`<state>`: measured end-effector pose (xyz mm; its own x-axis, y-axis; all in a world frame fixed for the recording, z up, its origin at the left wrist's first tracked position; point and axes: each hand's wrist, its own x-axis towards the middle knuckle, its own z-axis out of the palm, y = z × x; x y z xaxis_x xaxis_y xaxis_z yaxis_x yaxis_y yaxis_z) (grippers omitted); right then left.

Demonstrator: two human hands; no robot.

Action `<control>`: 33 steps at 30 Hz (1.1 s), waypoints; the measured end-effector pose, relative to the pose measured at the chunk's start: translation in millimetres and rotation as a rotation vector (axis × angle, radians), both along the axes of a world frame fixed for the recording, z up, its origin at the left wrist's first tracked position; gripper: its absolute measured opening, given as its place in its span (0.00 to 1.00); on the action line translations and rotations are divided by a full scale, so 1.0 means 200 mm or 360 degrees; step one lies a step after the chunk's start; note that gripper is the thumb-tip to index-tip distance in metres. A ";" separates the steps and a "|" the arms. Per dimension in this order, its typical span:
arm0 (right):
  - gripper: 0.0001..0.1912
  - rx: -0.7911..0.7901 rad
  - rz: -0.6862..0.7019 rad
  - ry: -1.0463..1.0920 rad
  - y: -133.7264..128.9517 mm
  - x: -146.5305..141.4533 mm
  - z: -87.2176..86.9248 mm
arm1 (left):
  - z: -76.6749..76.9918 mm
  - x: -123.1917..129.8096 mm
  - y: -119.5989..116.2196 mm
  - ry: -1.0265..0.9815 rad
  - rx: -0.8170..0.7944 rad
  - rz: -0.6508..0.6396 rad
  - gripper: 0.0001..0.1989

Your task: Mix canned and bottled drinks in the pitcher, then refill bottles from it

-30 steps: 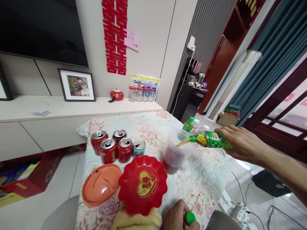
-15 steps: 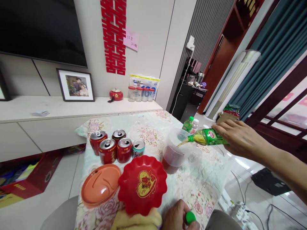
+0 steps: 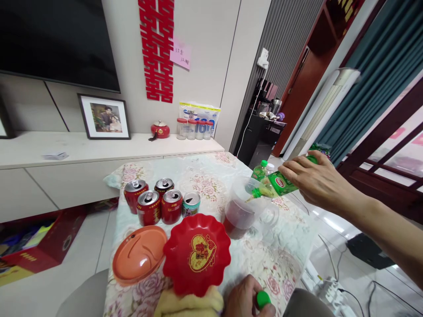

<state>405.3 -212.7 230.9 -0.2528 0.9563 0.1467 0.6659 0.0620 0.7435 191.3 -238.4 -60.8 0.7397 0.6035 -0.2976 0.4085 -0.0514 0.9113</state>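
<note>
My right hand (image 3: 312, 180) is wrapped round a green-labelled plastic drink bottle (image 3: 282, 183). The bottle tilts steeply, neck down, over the rim of a clear plastic pitcher (image 3: 236, 198), and a thin stream runs from its mouth. Dark reddish-brown liquid stands in the pitcher's lower part. At the table's near edge my left hand (image 3: 243, 299) holds a green bottle cap (image 3: 263, 300) between its fingers. Left of the pitcher lies a red scalloped plate (image 3: 178, 257) with a gold heart. Beside it is an orange lid (image 3: 139, 255). A folded yellow cloth (image 3: 188, 306) touches the plate's near edge.
Several opened red cans (image 3: 148, 210) and a small teal can (image 3: 191, 205) stand at the table's left. Behind the pitcher are a green-capped bottle (image 3: 259, 169) and a white-capped one. A cabinet (image 3: 76, 147) borders the far side. Cables and a power strip (image 3: 333, 295) lie on the floor right.
The bottle in my right hand has tipped more steeply, its base rising and its neck dropping slightly into the pitcher's opening. My left hand holds the cap in the same place.
</note>
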 end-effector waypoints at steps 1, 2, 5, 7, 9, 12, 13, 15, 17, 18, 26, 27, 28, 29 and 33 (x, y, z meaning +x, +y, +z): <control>0.23 -0.0021 -0.0014 -0.0046 0.01 -0.02 0.00 | 0.02 -0.01 0.01 -0.0001 -0.0014 -0.0012 0.10; 0.23 -0.0028 -0.0025 -0.0076 0.02 -0.03 0.00 | 0.04 -0.01 0.01 -0.0004 -0.0039 -0.0037 0.10; 0.20 -0.0024 -0.0022 -0.0111 0.05 -0.09 0.00 | 0.12 -0.04 0.04 0.0008 -0.0106 -0.0141 0.10; 0.19 -0.0023 0.0006 -0.0129 0.07 -0.12 -0.01 | 0.17 -0.05 0.05 0.0032 -0.0125 -0.0178 0.10; 0.18 -0.0027 0.0046 -0.0147 0.08 -0.14 -0.01 | 0.19 -0.06 0.06 0.0042 -0.0121 -0.0167 0.10; 0.18 0.0003 0.0118 -0.0161 0.09 -0.16 -0.02 | 0.20 -0.06 0.06 0.0030 -0.0120 -0.0161 0.09; 0.18 0.0013 0.0145 -0.0162 0.09 -0.16 -0.02 | 0.20 -0.06 0.05 0.0023 -0.0113 -0.0155 0.09; 0.18 0.0021 0.0194 -0.0155 0.09 -0.16 -0.03 | 0.19 -0.06 0.05 -0.0008 -0.0085 -0.0142 0.09; 0.19 0.0039 0.0219 -0.0147 0.09 -0.16 -0.04 | 0.16 -0.06 0.04 -0.0040 -0.0020 -0.0080 0.09; 0.20 0.0057 0.0223 -0.0144 0.08 -0.16 -0.05 | 0.13 -0.05 0.03 -0.0048 0.0013 -0.0038 0.09; 0.20 0.0196 0.0255 -0.0165 0.05 -0.16 -0.07 | 0.01 -0.07 0.02 -0.0238 0.0071 -0.0018 0.10; 0.20 0.0203 0.0235 -0.0151 0.05 -0.15 -0.08 | 0.01 -0.07 0.02 -0.0217 0.0074 0.0003 0.10; 0.20 0.0204 0.0208 -0.0129 0.04 -0.15 -0.08 | 0.01 -0.07 0.02 -0.0191 0.0076 0.0030 0.11; 0.20 0.0199 0.0173 -0.0098 0.04 -0.14 -0.09 | 0.01 -0.07 0.02 -0.0169 0.0076 0.0055 0.11; 0.28 0.0203 -0.0017 0.0138 0.03 -0.07 -0.13 | 0.00 -0.06 0.01 -0.0164 0.0043 0.0116 0.12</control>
<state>391.9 -206.8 204.9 -0.2241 0.9309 0.2883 0.7281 -0.0367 0.6845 179.3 -235.9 -60.7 0.7192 0.6639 -0.2052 0.3166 -0.0503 0.9472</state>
